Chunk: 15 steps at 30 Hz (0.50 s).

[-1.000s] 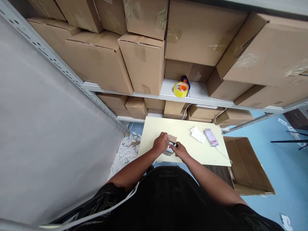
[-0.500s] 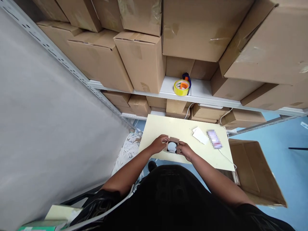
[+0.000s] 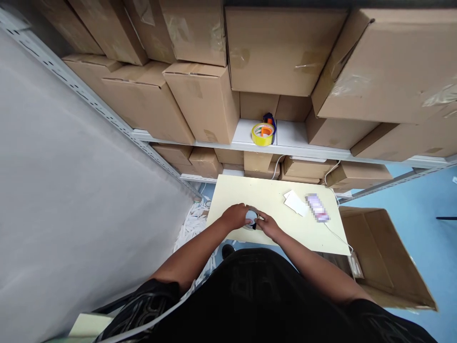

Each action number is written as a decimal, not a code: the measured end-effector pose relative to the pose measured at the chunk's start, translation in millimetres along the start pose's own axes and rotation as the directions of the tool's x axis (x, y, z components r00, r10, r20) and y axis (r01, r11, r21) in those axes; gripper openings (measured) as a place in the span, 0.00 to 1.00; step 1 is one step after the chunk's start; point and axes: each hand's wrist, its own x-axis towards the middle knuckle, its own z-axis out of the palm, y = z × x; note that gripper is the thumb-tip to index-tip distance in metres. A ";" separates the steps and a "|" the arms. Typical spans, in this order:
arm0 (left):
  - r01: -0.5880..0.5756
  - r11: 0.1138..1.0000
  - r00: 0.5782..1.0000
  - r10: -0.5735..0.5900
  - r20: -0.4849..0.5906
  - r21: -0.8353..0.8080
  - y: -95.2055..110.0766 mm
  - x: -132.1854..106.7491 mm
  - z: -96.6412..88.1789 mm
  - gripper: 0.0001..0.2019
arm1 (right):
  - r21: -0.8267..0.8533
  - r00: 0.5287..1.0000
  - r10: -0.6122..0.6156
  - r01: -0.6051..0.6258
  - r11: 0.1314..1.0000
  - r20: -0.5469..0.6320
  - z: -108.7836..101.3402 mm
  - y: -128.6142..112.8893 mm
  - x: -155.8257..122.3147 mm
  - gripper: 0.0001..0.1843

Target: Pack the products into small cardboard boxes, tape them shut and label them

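Near the front edge of the pale yellow table (image 3: 233, 190), a small open cardboard box (image 3: 253, 208) sits between my hands. A round white object (image 3: 251, 217) shows inside it, with a dark part at its lower side; its exact kind does not show. My left hand (image 3: 235, 216) wraps the box's left side, its thumb reaching over to the white object. From the right, my right hand (image 3: 268, 225) grips the other side, fingertips by the rim. Both hands partly cover the box.
White cards (image 3: 295, 203) and a pixelated phone-like item (image 3: 317, 207) with a cable lie on the table's right. A yellow tape roll (image 3: 263, 134) rests on the shelf among cardboard boxes (image 3: 200, 97). A large open carton (image 3: 385, 257) stands at right, white scraps (image 3: 193, 221) at left.
My hands have drawn closer together around the small box. The left hand now covers more of it, and its raised back flap shows less. The head view has shifted slightly.
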 end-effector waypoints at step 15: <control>0.092 0.980 0.996 -0.090 -0.017 0.178 40.3 3.6 -1.1 0.28 | -0.387 0.994 -0.108 0.104 0.916 0.012 5.1 11.5 -2.1 0.46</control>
